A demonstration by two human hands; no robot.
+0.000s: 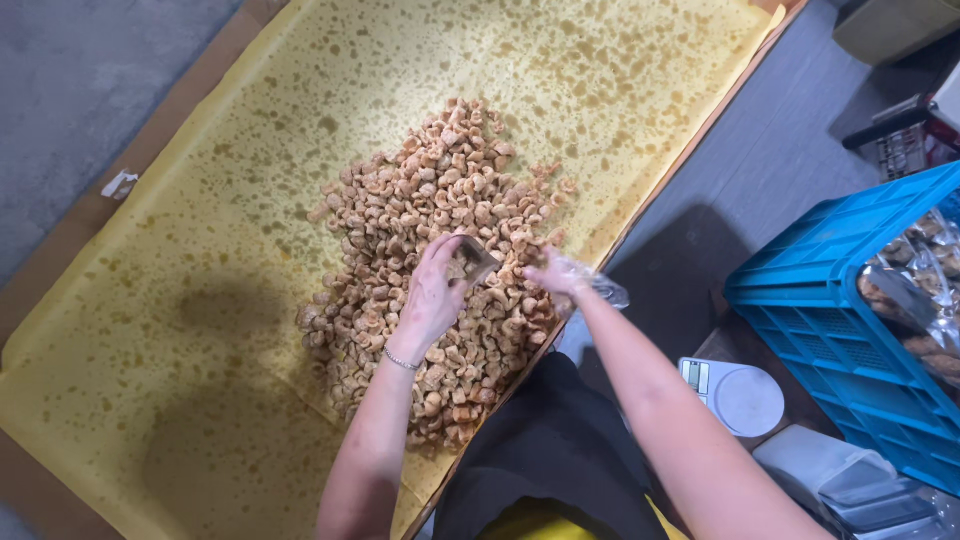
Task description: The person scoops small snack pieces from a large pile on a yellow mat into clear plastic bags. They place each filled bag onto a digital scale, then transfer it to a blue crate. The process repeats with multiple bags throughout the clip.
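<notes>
Golden-brown fried snack pieces [440, 250] lie in a loose heap at the middle of the view, spread over oil-spotted yellow paper [200, 330] that covers a broad surface edged with brown cardboard [60, 250]. Over the heap, the left hand [432, 290] is curled around a small clear plastic scoop [472, 262], fingers wrapped about it and thumb against its side, the scoop's mouth pointing toward one o'clock and resting among the pieces. A thin beaded bracelet [401, 360] circles that wrist. Just beside it at three o'clock, the right hand [553, 272] is closed, pinching the mouth of a clear plastic bag [598, 288], which trails off toward the surface's edge at four o'clock. Whether the bag holds anything I cannot tell.

Both bare forearms come up from six o'clock, with dark clothing [550, 450] between them. Beyond the surface's edge, at four o'clock, a small white kitchen scale [740, 398] with a round pan sits low on a grey floor [760, 150]. At three o'clock a blue plastic crate [830, 300] holds sealed clear bags of similar pieces [915, 290]. At five o'clock, near the corner, lie some clear plastic containers [850, 480]. A scrap of white tape [118, 184] sticks to the cardboard at nine o'clock.
</notes>
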